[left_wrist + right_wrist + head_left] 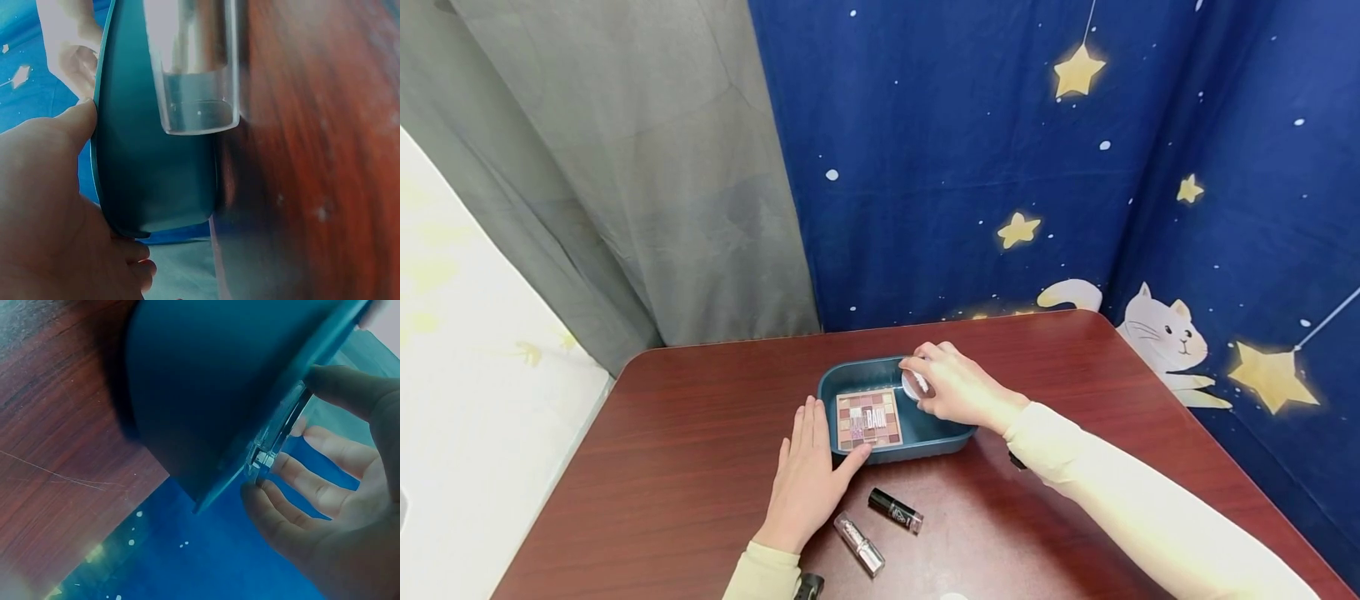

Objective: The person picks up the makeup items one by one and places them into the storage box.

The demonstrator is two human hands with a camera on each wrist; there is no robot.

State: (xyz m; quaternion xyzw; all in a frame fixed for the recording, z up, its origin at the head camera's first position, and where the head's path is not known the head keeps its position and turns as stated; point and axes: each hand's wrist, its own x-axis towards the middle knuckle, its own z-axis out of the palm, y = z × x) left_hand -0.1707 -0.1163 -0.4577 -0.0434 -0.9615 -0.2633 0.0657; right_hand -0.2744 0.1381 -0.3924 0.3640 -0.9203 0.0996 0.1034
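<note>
A dark teal plastic tub [925,451] sits on the table, an eyeshadow palette [868,419] lying flat in its left part. Over the tub's back right, my right hand [955,387] holds a round compact [916,385] by its edges, thumb on one side and fingertips on the other. The compact [278,434] stands tilted by the tub's rim in the right wrist view. My left hand [805,475] rests against the tub's left end, fingers extended along the outside and thumb at the front rim. In the left wrist view its thumb touches the rim.
In front of the tub lie a black lip tube [895,510] and a silver lipstick [859,546] with a clear cap. Part of a white object [953,597] shows at the bottom edge. Curtains [940,208] hang behind the reddish-brown table [700,417].
</note>
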